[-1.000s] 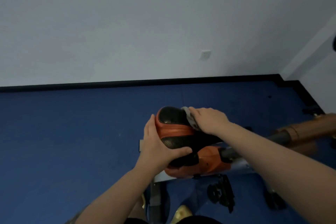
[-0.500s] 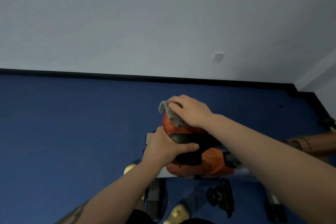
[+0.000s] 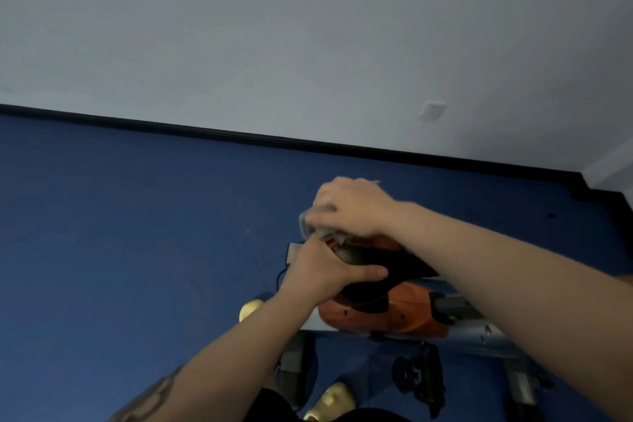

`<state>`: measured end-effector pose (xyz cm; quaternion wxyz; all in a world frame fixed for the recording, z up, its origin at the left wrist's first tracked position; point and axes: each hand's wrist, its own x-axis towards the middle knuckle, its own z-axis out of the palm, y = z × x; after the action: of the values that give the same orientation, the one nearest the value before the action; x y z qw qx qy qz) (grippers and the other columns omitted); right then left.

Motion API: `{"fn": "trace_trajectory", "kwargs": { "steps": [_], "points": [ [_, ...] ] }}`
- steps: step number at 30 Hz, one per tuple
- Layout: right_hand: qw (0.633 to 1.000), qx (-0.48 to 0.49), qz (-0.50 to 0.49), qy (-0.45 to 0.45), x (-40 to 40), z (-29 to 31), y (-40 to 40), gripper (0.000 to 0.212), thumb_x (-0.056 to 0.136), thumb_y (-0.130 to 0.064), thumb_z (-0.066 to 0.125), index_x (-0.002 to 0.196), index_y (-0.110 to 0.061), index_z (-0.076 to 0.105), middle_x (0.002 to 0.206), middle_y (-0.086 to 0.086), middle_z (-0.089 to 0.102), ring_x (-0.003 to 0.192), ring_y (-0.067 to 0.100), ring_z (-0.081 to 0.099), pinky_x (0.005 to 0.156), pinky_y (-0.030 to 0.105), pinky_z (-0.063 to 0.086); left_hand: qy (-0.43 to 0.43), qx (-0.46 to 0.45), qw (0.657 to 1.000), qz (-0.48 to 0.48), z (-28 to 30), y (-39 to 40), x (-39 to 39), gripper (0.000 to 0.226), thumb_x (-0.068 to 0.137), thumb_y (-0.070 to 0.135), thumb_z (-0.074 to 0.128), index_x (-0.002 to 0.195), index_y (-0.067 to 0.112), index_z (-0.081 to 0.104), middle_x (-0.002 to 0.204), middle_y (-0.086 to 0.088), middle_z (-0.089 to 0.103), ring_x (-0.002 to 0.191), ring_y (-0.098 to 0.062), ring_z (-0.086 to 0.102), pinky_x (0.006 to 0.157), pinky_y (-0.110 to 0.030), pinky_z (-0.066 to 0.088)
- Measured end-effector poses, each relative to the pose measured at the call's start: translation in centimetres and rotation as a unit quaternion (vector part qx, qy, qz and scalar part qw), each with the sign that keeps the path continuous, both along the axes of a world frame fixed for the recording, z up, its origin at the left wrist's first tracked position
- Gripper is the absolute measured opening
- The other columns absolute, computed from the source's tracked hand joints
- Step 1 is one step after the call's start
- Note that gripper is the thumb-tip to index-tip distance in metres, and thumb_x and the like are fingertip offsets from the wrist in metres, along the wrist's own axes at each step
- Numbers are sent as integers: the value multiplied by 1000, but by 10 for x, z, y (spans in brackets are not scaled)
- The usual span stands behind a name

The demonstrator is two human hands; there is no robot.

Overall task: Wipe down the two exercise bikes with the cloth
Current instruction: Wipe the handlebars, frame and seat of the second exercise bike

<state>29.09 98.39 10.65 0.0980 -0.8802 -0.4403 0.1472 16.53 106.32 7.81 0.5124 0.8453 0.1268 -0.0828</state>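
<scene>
Right hand [image 3: 352,207] clutching grey cloth [image 3: 310,221] atop orange-and-black bike seat [image 3: 370,259], left hand [image 3: 327,272] gripping the seat's side, blue floor [image 3: 137,233] beneath

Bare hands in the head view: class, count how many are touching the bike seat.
2. The left hand grips the seat's near left side; the right hand presses the grey cloth on the seat's far end.
</scene>
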Motion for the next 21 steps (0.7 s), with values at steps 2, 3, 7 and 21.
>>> {"fn": "trace_trajectory", "kwargs": {
  "steps": [2,3,7,21],
  "points": [
    [979,2,-145,142,16,7,5,42,87,-60,47,75,-25,67,85,-9,66,88,16,60,76,36,48,22,-28,999,-1,-1,2,1,55,46,62,87,91,40,64,81,25,70,75,13,62,59,-5,46],
    [971,6,-185,154,16,6,7,40,87,-57,48,72,-25,67,82,-9,65,87,17,60,73,35,47,27,-36,999,3,-2,2,0,54,45,61,88,89,38,65,79,25,70,72,12,63,58,-7,47],
    [990,67,-66,-105,-29,-16,-8,37,91,-55,39,98,-36,70,116,-12,60,112,15,49,90,41,40,-11,11,1000,0,-2,-1,-2,66,44,68,78,99,38,59,85,23,65,77,13,58,59,-3,42],
    [962,48,-248,-106,-44,-22,-6,42,95,-59,28,128,-40,47,138,-3,44,126,25,38,98,46,31,2,-37,999,-39,-2,1,4,60,51,47,88,104,34,63,90,19,69,85,10,61,63,-5,45]
  ]
}}
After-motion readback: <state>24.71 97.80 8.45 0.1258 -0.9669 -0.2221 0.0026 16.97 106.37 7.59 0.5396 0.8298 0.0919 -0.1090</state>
